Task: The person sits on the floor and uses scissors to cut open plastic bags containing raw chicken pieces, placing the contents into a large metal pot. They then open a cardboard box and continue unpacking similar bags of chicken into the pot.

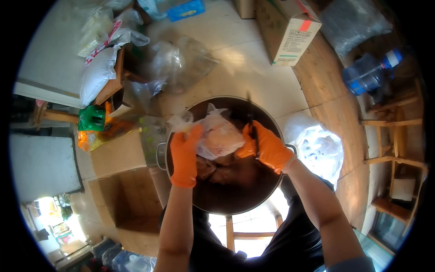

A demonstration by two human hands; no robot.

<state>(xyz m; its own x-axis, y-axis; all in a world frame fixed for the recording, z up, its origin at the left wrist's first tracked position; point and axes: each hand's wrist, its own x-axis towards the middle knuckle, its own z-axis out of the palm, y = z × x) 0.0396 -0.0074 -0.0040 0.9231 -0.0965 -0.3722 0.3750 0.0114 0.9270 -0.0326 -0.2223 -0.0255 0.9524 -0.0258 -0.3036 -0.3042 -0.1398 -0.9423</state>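
Observation:
Over a large round metal pot point(234, 200), my left hand point(185, 156), in an orange rubber glove, grips the left side of a clear plastic bag point(212, 149). A pale pinkish lump, which looks like raw meat point(222, 134), shows through the bag. My right hand point(268, 146), gloved alike, is closed around a slim dark tool point(255, 132), likely a knife, that points away from me; blur hides its exact shape. Those right fingertips are close to the bag's right side; contact cannot be told. Lower in the pot lie several brownish chunks point(221, 173) in shadow.
Left of the pot stands an open cardboard box point(132, 197). A white plastic bag point(317, 149) is at its right. Clear plastic bags point(183, 61) lie on the tiled floor beyond. Farther off are a tall carton point(292, 40), a large water bottle point(365, 74) and a wooden chair point(394, 139).

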